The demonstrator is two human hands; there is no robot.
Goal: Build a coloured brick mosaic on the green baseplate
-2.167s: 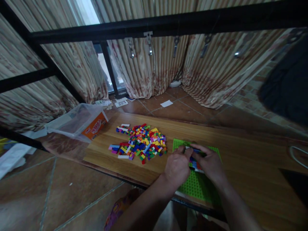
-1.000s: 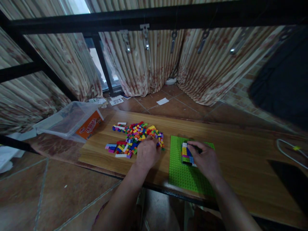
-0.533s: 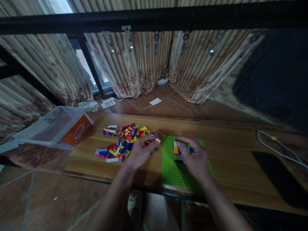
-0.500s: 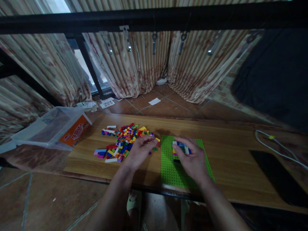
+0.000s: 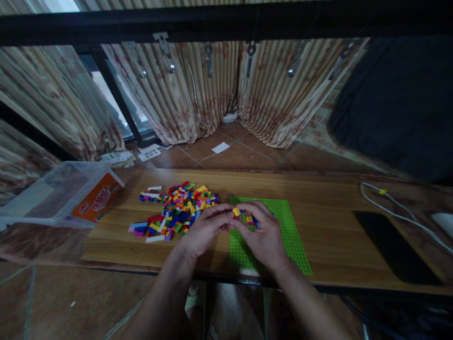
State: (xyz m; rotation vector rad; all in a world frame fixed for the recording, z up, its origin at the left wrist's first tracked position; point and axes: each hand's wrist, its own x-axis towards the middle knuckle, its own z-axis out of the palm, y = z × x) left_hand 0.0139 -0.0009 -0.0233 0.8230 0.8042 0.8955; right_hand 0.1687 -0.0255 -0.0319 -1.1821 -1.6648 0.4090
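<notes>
A small yellow toy brick (image 5: pixel 236 212) is pinched where my hands meet, over the left edge of the green studded baseplate (image 5: pixel 293 245). My left hand (image 5: pixel 207 229) is closed, its fingertips on the brick from the left. From the right, the thumb and forefinger of my right hand (image 5: pixel 264 236) close on the same brick. Behind the right fingers, a group of joined bricks (image 5: pixel 252 220) in yellow, blue and other colours shows in part on the baseplate. Most of that group is hidden by the hand.
Left of the baseplate, a loose heap of coloured bricks (image 5: pixel 182 212) spreads over the wooden table (image 5: pixel 332 203). A clear plastic bin (image 5: pixel 56 193) with an orange label stands at the left end. On the right lie a black flat slab (image 5: pixel 392 248) and a white cable (image 5: pixel 371 198).
My left hand has brought the yellow brick right and down a little. My right hand has moved off the joined bricks to meet it. The camera view has shifted slightly.
</notes>
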